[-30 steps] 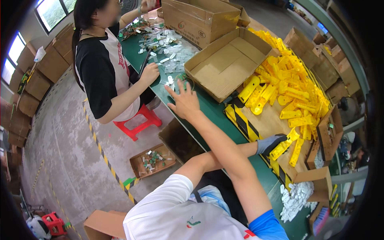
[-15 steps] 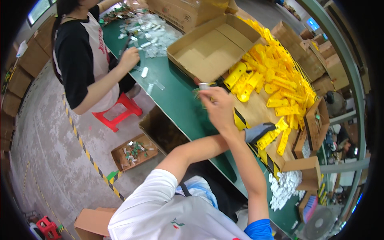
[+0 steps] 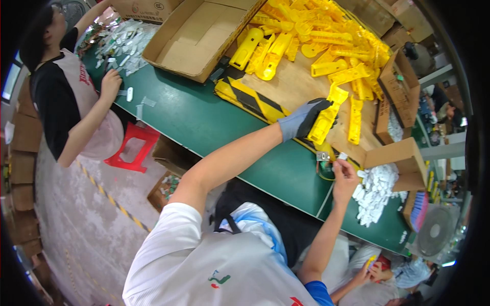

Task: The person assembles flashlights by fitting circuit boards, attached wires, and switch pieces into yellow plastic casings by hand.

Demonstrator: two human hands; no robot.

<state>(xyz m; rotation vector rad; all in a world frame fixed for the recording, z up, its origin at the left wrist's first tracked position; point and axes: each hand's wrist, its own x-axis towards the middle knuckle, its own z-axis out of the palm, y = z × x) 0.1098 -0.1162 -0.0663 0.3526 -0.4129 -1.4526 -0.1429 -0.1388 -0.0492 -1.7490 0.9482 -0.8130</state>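
Note:
My left hand (image 3: 301, 121), in a grey and black glove, is closed around a long yellow plastic shell (image 3: 329, 113) above the edge of the wooden board. Just to its right and nearer me, my bare right hand (image 3: 345, 184) pinches a small electronic part with thin wires (image 3: 323, 157). A little metal plate shows on that part, and a small white piece stands out above the fingertips; how they join is too small to tell. Another yellow shell (image 3: 355, 120) lies on the board beside the held one, and a heap of yellow shells (image 3: 332, 43) spreads beyond.
Small white pieces (image 3: 375, 196) lie heaped by an open carton (image 3: 398, 159) on the right. An open cardboard tray (image 3: 199, 35) sits on the green table (image 3: 204, 120). At left a co-worker (image 3: 66, 97) handles clear-looking parts; another person's hands (image 3: 370, 275) show at lower right.
My right hand has swung from over the table's middle, across my left arm, to the right with the small part. The arms are uncrossed; my left hand still holds the yellow shell.

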